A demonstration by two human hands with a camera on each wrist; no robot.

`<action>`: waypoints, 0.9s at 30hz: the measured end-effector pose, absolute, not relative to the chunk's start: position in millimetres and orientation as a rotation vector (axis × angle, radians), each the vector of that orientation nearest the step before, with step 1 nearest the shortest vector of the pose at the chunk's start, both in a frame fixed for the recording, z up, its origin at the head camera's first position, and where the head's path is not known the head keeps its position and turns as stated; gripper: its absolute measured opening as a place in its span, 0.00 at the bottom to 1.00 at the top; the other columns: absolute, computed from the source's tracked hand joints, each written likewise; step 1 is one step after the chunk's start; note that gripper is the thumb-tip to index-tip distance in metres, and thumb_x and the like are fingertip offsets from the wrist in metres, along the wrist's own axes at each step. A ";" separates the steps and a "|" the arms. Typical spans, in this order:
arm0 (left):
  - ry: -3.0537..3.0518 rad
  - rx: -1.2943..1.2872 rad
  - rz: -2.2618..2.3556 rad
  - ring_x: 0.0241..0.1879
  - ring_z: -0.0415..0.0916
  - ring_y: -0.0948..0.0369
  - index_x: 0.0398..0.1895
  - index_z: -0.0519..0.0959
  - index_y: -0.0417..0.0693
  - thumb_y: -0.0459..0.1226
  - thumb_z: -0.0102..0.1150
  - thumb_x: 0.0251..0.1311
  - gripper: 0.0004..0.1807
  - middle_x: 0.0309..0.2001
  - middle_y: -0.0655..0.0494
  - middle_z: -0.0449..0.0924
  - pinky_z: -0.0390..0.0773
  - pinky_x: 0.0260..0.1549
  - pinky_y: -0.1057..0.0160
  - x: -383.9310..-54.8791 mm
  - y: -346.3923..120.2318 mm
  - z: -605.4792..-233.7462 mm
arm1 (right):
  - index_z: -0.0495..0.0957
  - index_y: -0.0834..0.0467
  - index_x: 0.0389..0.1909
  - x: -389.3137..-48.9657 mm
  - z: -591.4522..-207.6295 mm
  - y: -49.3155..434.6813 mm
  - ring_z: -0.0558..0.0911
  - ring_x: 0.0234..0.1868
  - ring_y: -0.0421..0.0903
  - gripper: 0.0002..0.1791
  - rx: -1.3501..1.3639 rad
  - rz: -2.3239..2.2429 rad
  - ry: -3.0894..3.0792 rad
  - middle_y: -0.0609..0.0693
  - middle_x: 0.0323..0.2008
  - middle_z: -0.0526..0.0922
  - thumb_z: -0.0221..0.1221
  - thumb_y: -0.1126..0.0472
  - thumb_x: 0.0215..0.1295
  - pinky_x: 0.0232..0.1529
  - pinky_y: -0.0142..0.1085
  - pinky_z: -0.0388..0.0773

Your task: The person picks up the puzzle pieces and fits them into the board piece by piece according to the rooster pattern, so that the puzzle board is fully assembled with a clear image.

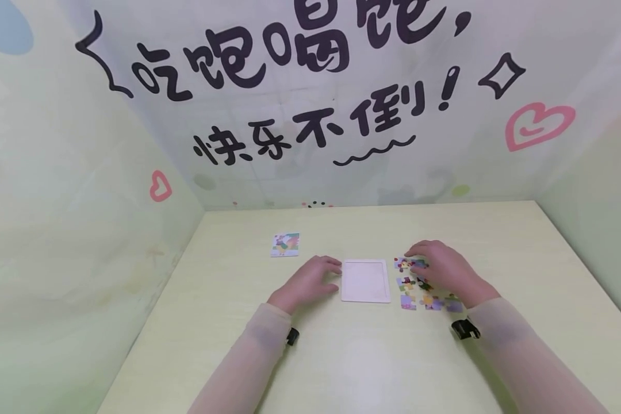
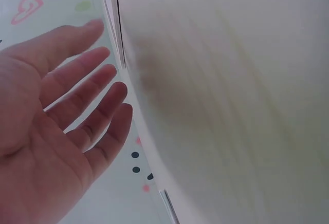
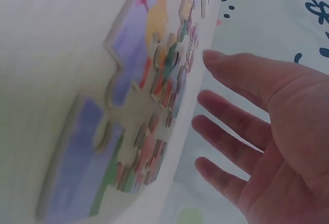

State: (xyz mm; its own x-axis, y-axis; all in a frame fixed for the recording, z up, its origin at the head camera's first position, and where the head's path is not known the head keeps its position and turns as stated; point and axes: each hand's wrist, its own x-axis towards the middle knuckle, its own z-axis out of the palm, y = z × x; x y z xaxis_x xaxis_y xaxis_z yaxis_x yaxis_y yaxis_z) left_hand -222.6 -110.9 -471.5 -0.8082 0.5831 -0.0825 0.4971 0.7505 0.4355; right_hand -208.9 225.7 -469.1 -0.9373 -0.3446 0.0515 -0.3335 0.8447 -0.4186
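Observation:
Several colourful jigsaw pieces point(image 1: 407, 302) lie in loose rows on the table, right of a square white puzzle frame point(image 1: 365, 282). Over the upper part of these pieces hovers my right hand point(image 1: 445, 271), hiding some of them. In the right wrist view, the fingers of the right hand point(image 3: 277, 131) are spread and loosely bent above the puzzle pieces point(image 3: 77, 162), with nothing in them. My left hand point(image 1: 310, 280) is at the left edge of the frame, fingers relaxed. The left wrist view shows the left hand point(image 2: 67, 116) with palm bare and fingers apart.
A small square picture card point(image 1: 285, 245) lies at the back left of the pale table point(image 1: 341, 356). Fabric walls point(image 1: 310, 178) with black lettering and pink hearts enclose the back and sides. Black wrist bands point(image 1: 464, 329) sit on the sleeves.

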 end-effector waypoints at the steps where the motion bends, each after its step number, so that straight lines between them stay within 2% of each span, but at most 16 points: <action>1: 2.727 0.853 0.590 0.71 0.70 0.53 0.58 0.84 0.46 0.39 0.71 0.63 0.21 0.70 0.55 0.76 0.64 0.75 0.55 -222.4 -110.1 -471.4 | 0.85 0.58 0.55 -210.1 -468.6 224.4 0.78 0.63 0.65 0.18 -0.560 -0.666 2.986 0.59 0.58 0.84 0.69 0.61 0.65 0.64 0.62 0.73; 9: 2.724 0.845 0.512 0.72 0.68 0.55 0.60 0.83 0.48 0.42 0.72 0.62 0.23 0.71 0.58 0.74 0.68 0.72 0.59 -219.4 -102.3 -476.0 | 0.86 0.58 0.53 -215.8 -469.5 218.0 0.79 0.61 0.64 0.16 -0.611 -0.613 2.968 0.60 0.57 0.84 0.69 0.60 0.65 0.62 0.61 0.75; 27: 2.771 0.755 0.476 0.67 0.70 0.58 0.58 0.84 0.55 0.46 0.78 0.54 0.26 0.70 0.67 0.74 0.75 0.63 0.58 -217.3 -101.4 -469.9 | 0.89 0.55 0.46 -224.7 -471.4 213.9 0.82 0.54 0.57 0.11 -0.622 -0.656 2.925 0.54 0.48 0.87 0.70 0.61 0.63 0.59 0.57 0.78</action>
State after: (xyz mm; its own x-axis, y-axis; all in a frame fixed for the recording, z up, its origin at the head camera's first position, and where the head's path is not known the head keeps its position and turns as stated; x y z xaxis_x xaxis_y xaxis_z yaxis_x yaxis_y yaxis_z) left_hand -217.3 -101.4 -469.9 -0.8407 0.5247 -0.1337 0.4500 0.8144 0.3665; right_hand -224.7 213.9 -471.4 -0.9145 -0.4044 0.0106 -0.3702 0.8259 -0.4253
